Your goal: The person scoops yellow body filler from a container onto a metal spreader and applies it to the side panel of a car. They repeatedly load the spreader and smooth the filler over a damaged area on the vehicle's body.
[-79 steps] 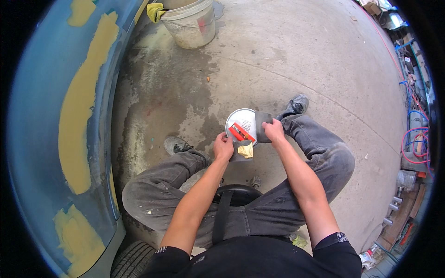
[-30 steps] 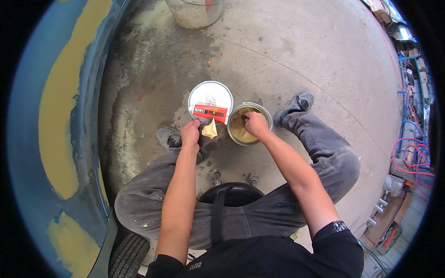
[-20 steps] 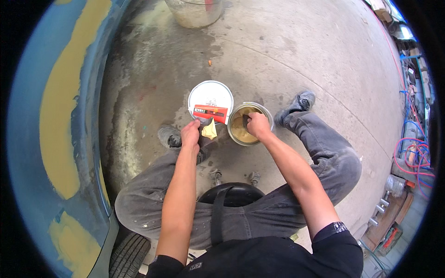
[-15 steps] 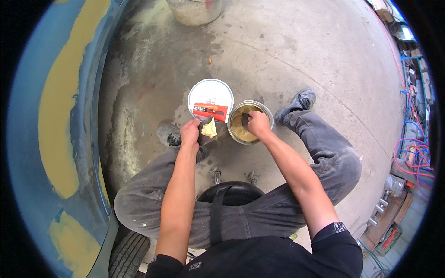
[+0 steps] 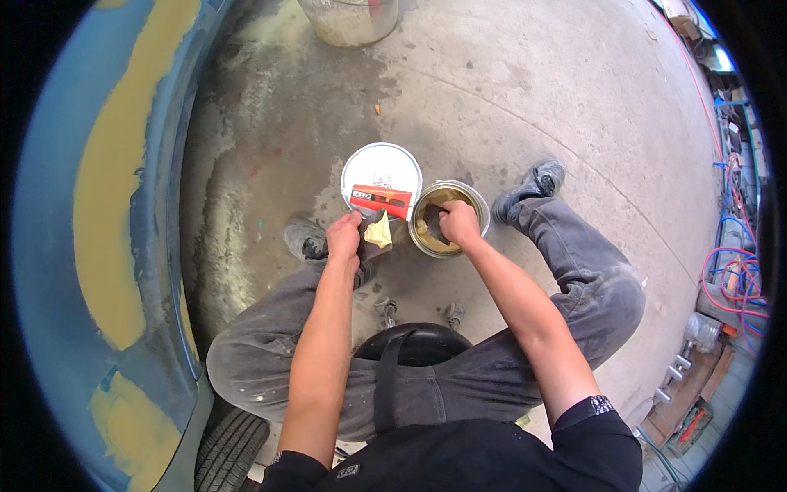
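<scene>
My left hand (image 5: 343,236) is closed on the edge of a thin flat putty spreader (image 5: 374,249), with a lump of pale yellow putty (image 5: 379,230) on its face. My right hand (image 5: 461,222) grips a dark putty scraper (image 5: 433,221) whose blade reaches down inside an open metal can (image 5: 486,209). Tan putty (image 5: 449,195) coats the inside of this can. Beside it, touching or nearly so, is a round white lid (image 5: 384,161). A red and black tube (image 5: 382,200) lies on the lid, just beyond my left hand.
A blue car panel (image 5: 49,238) with tan filler patches stands close on my left, above a tyre (image 5: 232,447). A dirty bucket (image 5: 348,23) sits on the concrete floor (image 5: 541,90) ahead. Coiled hoses (image 5: 738,279) and tools line the far right. I sit on a black round stool (image 5: 414,343).
The scraper in my right hand has shifted within the can, and more of its blade shows. My left hand still holds the spreader with the putty. The whole view has shifted slightly.
</scene>
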Motion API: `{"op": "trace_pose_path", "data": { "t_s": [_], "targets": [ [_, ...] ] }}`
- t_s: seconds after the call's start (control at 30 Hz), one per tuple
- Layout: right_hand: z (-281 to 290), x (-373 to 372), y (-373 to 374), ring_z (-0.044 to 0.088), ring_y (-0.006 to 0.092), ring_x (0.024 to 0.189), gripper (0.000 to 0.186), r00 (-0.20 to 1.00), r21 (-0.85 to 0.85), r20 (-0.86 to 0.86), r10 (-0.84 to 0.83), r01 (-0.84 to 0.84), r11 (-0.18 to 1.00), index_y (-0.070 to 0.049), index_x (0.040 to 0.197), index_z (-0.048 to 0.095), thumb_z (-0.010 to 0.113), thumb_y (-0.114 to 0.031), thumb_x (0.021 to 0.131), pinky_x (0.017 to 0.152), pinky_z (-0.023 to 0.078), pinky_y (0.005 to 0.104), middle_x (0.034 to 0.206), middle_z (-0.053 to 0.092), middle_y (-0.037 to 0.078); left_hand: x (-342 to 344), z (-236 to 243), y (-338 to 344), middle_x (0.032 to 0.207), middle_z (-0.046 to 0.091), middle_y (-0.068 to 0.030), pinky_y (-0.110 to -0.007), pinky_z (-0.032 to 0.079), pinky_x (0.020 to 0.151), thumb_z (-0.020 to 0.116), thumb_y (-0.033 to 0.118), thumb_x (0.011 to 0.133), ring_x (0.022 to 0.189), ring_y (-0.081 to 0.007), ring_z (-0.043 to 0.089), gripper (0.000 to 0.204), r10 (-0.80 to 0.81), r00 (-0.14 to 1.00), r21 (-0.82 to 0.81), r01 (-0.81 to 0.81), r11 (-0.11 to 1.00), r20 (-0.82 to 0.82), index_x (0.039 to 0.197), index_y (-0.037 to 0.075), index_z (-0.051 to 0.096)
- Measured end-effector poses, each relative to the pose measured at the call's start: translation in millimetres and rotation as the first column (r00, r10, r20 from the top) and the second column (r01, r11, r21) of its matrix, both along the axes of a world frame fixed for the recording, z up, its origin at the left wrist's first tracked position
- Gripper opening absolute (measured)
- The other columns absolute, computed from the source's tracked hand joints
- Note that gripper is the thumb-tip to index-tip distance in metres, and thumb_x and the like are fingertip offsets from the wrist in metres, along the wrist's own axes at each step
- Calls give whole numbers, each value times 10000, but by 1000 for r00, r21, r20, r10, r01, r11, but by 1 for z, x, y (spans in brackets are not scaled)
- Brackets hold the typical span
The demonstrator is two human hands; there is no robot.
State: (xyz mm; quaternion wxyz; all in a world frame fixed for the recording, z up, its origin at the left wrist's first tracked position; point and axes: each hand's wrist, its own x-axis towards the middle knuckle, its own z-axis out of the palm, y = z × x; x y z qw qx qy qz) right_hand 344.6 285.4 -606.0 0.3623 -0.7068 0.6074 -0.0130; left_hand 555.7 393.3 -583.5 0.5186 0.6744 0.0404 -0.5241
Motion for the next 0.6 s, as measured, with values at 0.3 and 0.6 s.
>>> {"op": "trace_pose_path", "data": {
  "t_s": [0.3,0.6],
  "targets": [
    [5,-24,-14,655,336,916,286,984,181,88,-153,136,974,-81,1022,706,645,-207,772,824,509,384,966,677,189,-2,3,-2,1055,655,-93,-282,438,854,577,176,919,942,-151,587,295,4,1000,34,-5,999,22,1106,-49,614],
    [148,-78,-68,651,306,974,309,994,-15,75,86,-85,996,-26,1059,678,631,-191,803,860,494,357,1013,674,200,-25,3,2,997,678,-85,-292,461,808,588,172,899,875,-150,609,278,-142,983,-17,145,989,114,1064,-42,655]
  ]
}}
